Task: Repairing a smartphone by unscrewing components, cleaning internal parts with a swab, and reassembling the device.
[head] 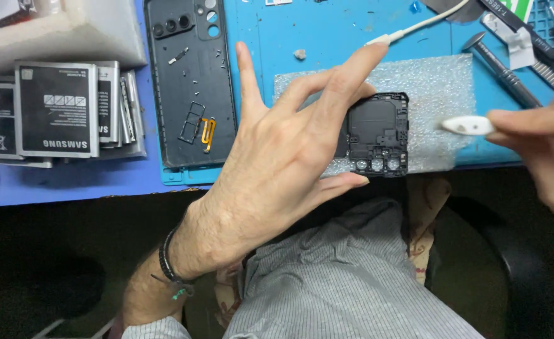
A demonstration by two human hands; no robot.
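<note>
The black phone frame (380, 133) is a squarish plastic piece with a ragged rim, small screw posts along its edges and three round holes in a row at its near side. It lies on a sheet of grey foam wrap (434, 94) at the near edge of the blue counter (327, 31).

The left hand (277, 163) hovers over the frame's left side with its grip spread wide, fingers fanned and holding nothing; whether the thumb touches the frame I cannot tell. The right hand (540, 138) comes in from the right, its grip pinched on a small white tool (468, 125) whose tip points at the frame, just short of it.

Further left, a black phone back cover (189, 81) lies face down with loose bits on it, and a stack of flat batteries (57, 110) beside that. Screwdrivers (503, 69) lie at the far right.
</note>
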